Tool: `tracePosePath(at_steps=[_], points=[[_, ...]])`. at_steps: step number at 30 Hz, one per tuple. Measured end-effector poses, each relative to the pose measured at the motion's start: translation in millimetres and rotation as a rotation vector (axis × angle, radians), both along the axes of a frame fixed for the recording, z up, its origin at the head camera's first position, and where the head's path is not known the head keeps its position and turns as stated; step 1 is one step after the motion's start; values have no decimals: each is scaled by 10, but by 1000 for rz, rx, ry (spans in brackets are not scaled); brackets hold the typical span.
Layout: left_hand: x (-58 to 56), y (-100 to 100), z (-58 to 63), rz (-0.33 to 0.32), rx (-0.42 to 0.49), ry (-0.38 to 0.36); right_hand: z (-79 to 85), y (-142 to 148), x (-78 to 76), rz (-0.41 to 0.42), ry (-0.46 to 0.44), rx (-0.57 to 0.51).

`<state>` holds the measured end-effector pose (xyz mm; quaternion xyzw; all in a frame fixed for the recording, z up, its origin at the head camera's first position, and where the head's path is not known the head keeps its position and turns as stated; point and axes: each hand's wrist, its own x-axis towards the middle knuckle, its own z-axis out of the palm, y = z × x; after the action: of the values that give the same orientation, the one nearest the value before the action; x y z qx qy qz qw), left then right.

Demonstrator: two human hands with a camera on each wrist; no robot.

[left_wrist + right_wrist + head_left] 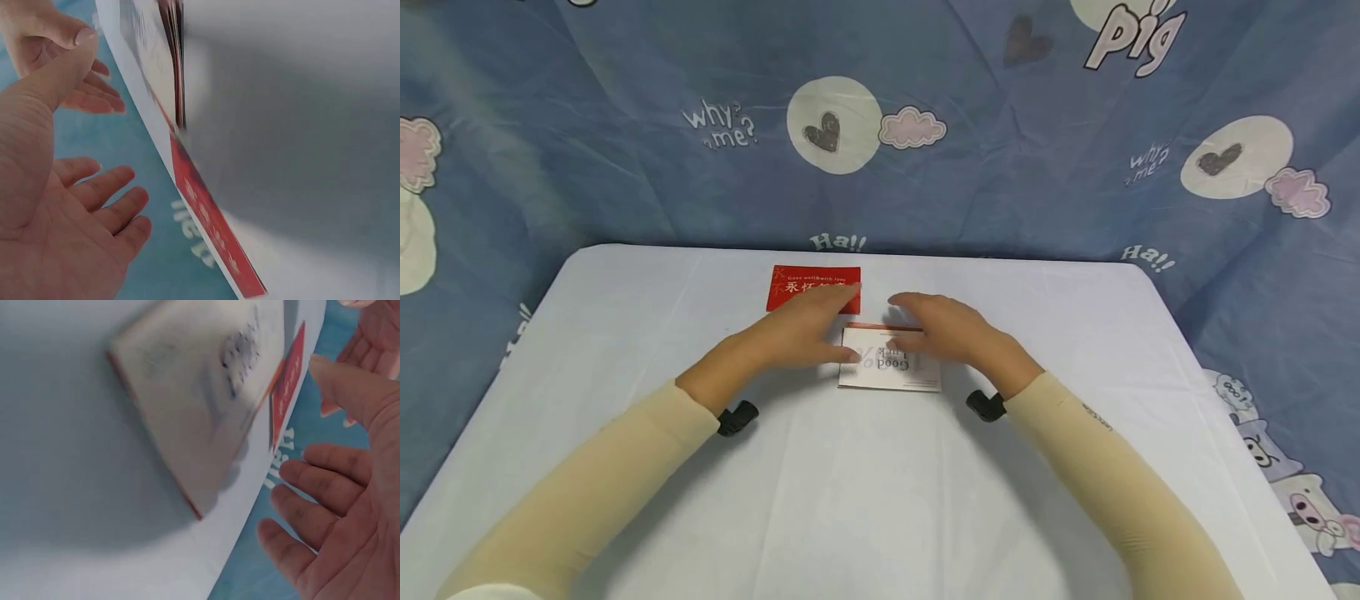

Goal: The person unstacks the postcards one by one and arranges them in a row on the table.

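A small stack of cards or paper envelopes [887,379] lies on the white table. Its top piece is white with upside-down "Good Luck" print, and red edges show in its layered side [178,75]. Farther back and to the left lies a red envelope-like card [786,292] with white and gold characters. My left hand [793,333] hovers at the stack's left end, overlapping part of the red card. Above the stack's right half is my right hand [951,333]. Both hands hold nothing, fingers extended and thumbs apart, palms facing each other.
The white tabletop [850,500] stretches around the cards, its back edge not far behind the red one. Behind it hangs a blue cartoon-print cloth [1000,183], which also runs down both sides. Dark wrist mounts [985,406] sit below the wrists.
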<state>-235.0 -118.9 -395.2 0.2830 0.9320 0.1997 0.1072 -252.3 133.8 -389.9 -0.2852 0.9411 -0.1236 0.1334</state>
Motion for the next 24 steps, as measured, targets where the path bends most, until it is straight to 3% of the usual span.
tracePosePath(at_steps=[10,16,24], points=[[229,220,-156,-43,-42,-3,-169,233,300,15,31,-5],[269,215,-205,-30,-18,-7,-224,268,356,35,36,-11],[273,226,-239,-42,-51,33,-274,254,384,42,55,-13]])
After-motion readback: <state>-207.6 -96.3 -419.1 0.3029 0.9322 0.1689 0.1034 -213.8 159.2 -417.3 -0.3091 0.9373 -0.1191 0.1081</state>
